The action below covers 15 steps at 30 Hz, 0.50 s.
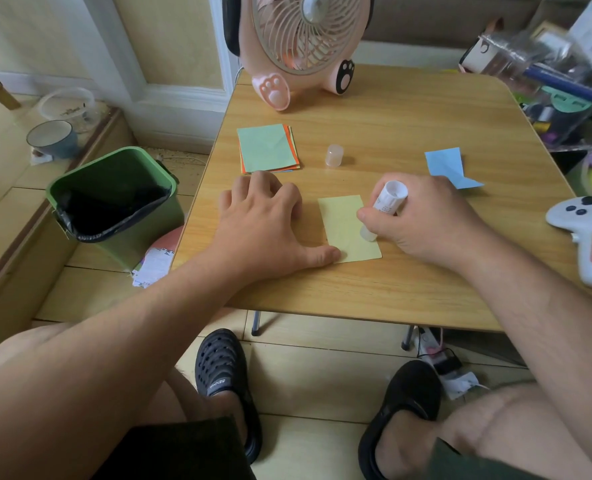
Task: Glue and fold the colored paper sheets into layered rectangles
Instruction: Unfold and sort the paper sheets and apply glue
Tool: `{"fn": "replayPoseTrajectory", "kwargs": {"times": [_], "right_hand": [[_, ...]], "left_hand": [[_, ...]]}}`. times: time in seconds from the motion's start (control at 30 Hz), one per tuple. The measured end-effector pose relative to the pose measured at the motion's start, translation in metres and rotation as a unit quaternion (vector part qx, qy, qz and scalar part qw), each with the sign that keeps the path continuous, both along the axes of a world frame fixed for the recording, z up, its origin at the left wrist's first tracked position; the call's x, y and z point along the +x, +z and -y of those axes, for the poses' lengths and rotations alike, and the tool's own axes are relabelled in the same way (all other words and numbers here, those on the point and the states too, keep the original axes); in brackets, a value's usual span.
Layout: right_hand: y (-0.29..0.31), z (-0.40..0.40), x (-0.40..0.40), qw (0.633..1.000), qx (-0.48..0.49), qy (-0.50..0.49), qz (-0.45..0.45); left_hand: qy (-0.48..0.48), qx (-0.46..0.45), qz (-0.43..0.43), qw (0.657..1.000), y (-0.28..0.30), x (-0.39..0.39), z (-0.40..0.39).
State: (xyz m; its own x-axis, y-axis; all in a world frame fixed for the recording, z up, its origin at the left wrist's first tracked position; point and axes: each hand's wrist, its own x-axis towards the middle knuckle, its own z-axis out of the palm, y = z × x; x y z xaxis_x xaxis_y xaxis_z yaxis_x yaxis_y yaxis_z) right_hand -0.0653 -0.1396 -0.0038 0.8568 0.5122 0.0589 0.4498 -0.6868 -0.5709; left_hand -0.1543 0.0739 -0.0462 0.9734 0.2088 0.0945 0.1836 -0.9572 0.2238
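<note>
A yellow paper sheet lies flat on the wooden table. My right hand grips a white glue stick, its tip down on the sheet's right side. My left hand rests flat on the table, with the thumb pressing the sheet's lower left corner. The glue stick's translucent cap stands upright behind the sheet. A stack of colored sheets, green on top, lies at the back left. A folded blue paper sits at the right.
A pink fan stands at the table's back edge. A white game controller lies at the right edge. A green bin with a black liner stands on the floor to the left. Clutter fills a shelf at the right.
</note>
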Motion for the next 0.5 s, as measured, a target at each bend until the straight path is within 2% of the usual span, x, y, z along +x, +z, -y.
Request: {"fn": "replayPoseTrajectory", "kwargs": {"times": [0.27, 0.5], "right_hand": [[0.0022, 0.0083, 0.0031, 1.0, -0.008, -0.011, -0.009], [0.0088, 0.0036, 0.0011, 0.995, 0.092, -0.02, -0.013]], "left_hand": [[-0.006, 0.005, -0.009, 1.0, 0.0014, 0.0002, -0.0009], [-0.008, 0.004, -0.008, 1.0, 0.0015, 0.0001, -0.0007]]}}
